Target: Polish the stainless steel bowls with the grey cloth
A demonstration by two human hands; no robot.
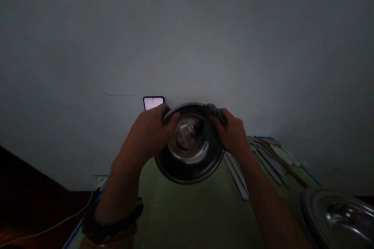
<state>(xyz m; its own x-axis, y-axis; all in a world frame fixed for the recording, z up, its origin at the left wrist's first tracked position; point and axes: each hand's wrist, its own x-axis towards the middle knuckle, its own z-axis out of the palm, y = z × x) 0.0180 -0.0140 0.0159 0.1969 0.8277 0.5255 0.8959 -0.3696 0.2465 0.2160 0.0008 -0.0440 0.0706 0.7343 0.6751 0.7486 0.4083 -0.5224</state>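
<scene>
A shiny metal bowl (189, 167) is held up over the table, its hollow side turned toward me. My left hand (154, 128) grips its upper left rim, thumb inside and fingers behind. At the upper right rim my right hand (232, 130) is closed on a dark grey cloth (213, 132), which folds over the edge and hangs into the bowl. The fingers behind the rim are hidden on both sides.
A lit phone (153, 103) leans at the wall behind my left hand. Several knives and utensils (271, 159) lie on the green table (187, 214) at the right. Metal dishes (339, 214) stand at the lower right. A white cable (64, 218) runs down at left.
</scene>
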